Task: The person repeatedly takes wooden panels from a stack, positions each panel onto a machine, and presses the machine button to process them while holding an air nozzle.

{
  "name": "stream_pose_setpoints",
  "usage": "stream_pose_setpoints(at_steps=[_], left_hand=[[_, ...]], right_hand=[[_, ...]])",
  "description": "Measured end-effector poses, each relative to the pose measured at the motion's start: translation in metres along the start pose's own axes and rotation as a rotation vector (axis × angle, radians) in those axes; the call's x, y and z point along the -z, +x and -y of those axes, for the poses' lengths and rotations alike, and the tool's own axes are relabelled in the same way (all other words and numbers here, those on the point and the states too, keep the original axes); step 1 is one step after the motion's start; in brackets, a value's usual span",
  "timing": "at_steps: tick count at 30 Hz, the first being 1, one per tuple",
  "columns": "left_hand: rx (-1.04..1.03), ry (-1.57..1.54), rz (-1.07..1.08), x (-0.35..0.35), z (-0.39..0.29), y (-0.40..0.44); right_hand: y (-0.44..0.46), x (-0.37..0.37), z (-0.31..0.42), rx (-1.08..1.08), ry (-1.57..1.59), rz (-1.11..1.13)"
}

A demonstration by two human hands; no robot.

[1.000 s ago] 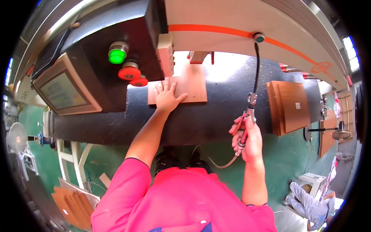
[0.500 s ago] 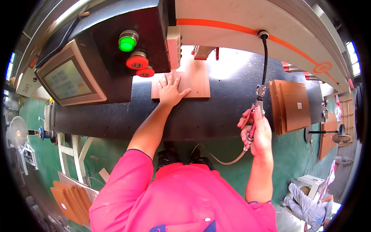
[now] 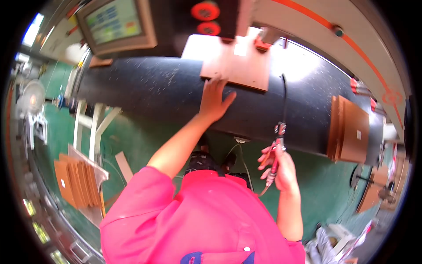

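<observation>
My left hand (image 3: 214, 102) is open, fingers stretched out, with its fingertips at the front edge of a flat wood-coloured board (image 3: 246, 66). That board lies on the black table (image 3: 176, 90), its far end by a clamp-like part (image 3: 263, 40) of the machine. In my right hand (image 3: 285, 170) is an air blow gun (image 3: 277, 152), gripped at its handle. The gun's long thin black nozzle points away over the table, to the right of the board. A thin hose runs down from the handle, partly hidden by my body.
A control screen (image 3: 114, 22) and red buttons (image 3: 205, 11) stand above the table's far side. Stacked brown boards (image 3: 349, 130) lie at its right end. More boards (image 3: 77, 182) lean at the lower left, near a fan (image 3: 33, 97). Another person's grey clothing (image 3: 323, 246) shows at lower right.
My left hand has slid back from the board's top to its front edge. The blow gun has come nearer my body. The view has shifted and tilted, and the green button is out of sight.
</observation>
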State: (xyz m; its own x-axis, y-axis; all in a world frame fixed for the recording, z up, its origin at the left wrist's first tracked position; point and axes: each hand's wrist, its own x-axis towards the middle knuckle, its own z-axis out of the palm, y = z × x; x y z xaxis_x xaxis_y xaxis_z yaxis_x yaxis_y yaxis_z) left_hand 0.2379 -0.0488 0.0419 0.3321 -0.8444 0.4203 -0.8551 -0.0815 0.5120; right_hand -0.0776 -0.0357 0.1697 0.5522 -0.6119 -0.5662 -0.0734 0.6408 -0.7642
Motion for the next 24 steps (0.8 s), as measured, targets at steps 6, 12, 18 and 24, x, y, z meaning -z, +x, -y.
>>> stream_pose_setpoints(at_steps=[6,12,18,24], left_hand=[[0.545,-0.126,0.012,0.131,0.013,-0.198],[0.887,-0.184,-0.440,0.210,0.123,-0.257],[0.638,0.054,-0.465,0.296,0.306,-0.110],[0.377,0.498,-0.382,0.325,0.514,0.040]], right_hand=[[0.055,-0.068,-0.042,-0.280,-0.023,0.257],[0.129,-0.197,-0.027,-0.422,-0.202,0.416],[0.211,-0.356,-0.044,-0.529,-0.306,0.369],[0.242,-0.474,-0.046,-0.530,-0.383,0.288]])
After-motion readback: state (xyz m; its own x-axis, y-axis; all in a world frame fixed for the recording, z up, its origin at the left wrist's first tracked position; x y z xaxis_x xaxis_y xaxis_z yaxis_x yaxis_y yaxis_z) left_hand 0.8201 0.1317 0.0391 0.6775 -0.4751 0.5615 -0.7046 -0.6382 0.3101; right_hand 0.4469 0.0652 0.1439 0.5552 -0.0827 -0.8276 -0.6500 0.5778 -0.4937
